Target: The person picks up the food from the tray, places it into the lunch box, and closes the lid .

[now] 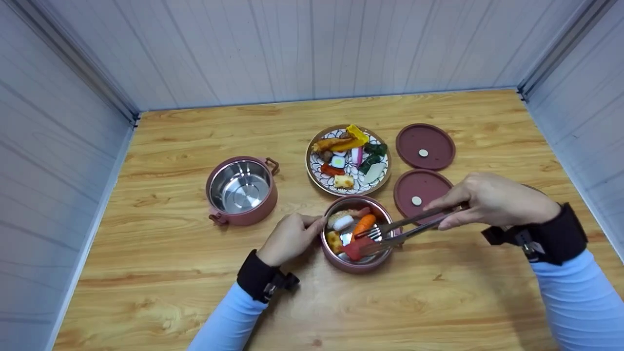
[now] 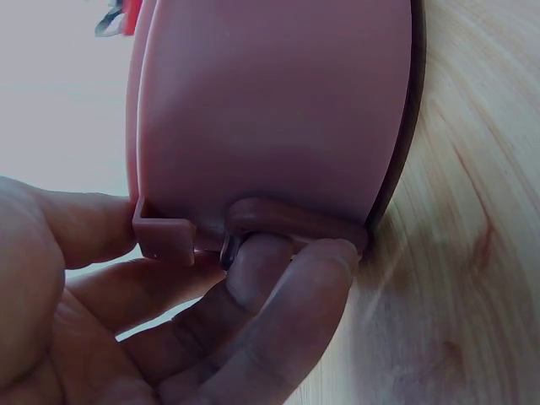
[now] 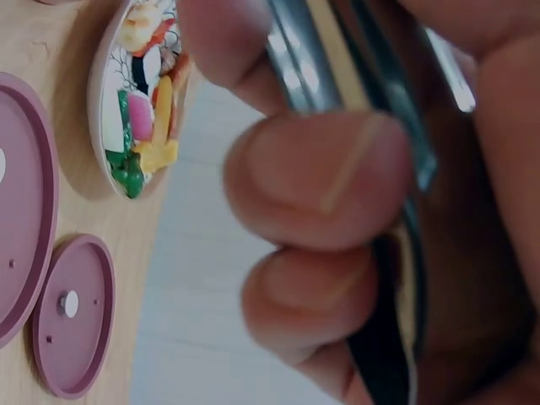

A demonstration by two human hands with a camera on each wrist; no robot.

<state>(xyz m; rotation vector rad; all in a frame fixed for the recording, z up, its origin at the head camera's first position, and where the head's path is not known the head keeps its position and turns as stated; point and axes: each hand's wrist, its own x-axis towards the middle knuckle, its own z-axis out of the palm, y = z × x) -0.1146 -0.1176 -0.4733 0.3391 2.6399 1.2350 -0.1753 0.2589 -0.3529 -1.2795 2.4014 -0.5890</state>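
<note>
My left hand [image 1: 292, 238] holds the side handle [image 2: 295, 221] of a pink steel-lined pot [image 1: 351, 267], fingers curled under the handle and thumb near the rim. In my right hand [image 1: 492, 199] is a pair of metal tongs [image 1: 421, 225] with a fork-shaped tip, reaching into this pot from the right. The tong tips overlap a red food piece [image 1: 355, 249] inside it. Around that piece lie an orange carrot [image 1: 364, 225], a white piece [image 1: 343, 223] and a yellow-brown piece [image 1: 334, 241]. The right wrist view shows fingers wrapped round the tongs close up.
A second pink pot [image 1: 246, 217] stands at left with bare steel inside. Behind the held pot, a patterned plate [image 1: 318, 183] carries several food pieces. Two dark pink round lids [image 1: 434, 139] lie right of the plate, the nearer partly under the right hand. Walls bound the table.
</note>
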